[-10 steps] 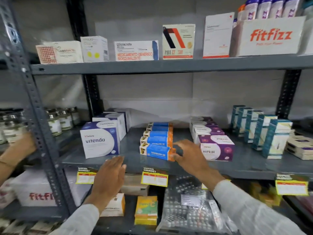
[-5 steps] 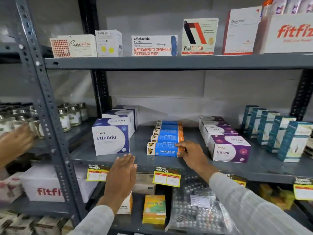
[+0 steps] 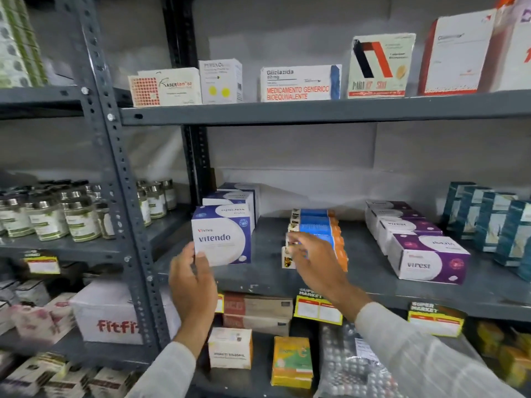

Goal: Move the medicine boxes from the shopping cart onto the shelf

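Note:
The white and blue Vitendo box stands at the front left of the grey middle shelf, with two more of its kind behind it. My left hand grips its lower left corner, thumb on the front face. A row of blue and orange boxes runs back along the shelf's middle. My right hand hovers at the front of that row with fingers apart, hiding the front box's face. The shopping cart is out of view.
Purple Virest boxes and teal boxes fill the shelf's right side. A perforated steel post stands left of the Vitendo box, with jars beyond it. The upper shelf carries several cartons. A Fitfizz carton sits below.
My left hand rose from below the shelf edge and took hold of the Vitendo box's corner. My right hand lifted off the front blue and orange box and spread its fingers. The view shifted left.

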A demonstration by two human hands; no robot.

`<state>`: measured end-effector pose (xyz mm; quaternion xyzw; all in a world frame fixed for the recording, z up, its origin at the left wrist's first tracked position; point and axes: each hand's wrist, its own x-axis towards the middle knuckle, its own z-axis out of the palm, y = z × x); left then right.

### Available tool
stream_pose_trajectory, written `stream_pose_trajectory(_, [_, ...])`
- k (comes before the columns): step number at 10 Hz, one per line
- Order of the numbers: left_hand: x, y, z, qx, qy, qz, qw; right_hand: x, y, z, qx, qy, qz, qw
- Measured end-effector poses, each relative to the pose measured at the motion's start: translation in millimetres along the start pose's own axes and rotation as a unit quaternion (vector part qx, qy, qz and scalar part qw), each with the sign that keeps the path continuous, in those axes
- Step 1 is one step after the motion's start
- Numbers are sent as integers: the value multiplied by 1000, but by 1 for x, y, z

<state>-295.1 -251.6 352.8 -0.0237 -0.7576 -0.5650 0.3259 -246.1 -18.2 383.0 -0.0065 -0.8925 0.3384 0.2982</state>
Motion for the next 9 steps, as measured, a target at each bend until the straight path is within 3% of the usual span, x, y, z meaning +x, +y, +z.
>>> stream_pose_trajectory(1, [34,-6,-7,-91,-100,-87,987,13,-46,40,87,-91,60,990])
stream_pose_trajectory(2, [53,-14,-7,-201,-213,-140,946,22,-68,75,88,-131,101,982])
stream_pose_trajectory(3, [71,-23,-7,-219,-260,-145,929,25,-78,96,120,-110,135,977])
stream_pose_trajectory(6, [108,-28,-20,-230,-311,-160,908,25,-91,121,177,-92,189,961])
stream_pose_trajectory(9, [108,-31,-27,-229,-323,-152,906,16,-102,123,193,-76,167,964])
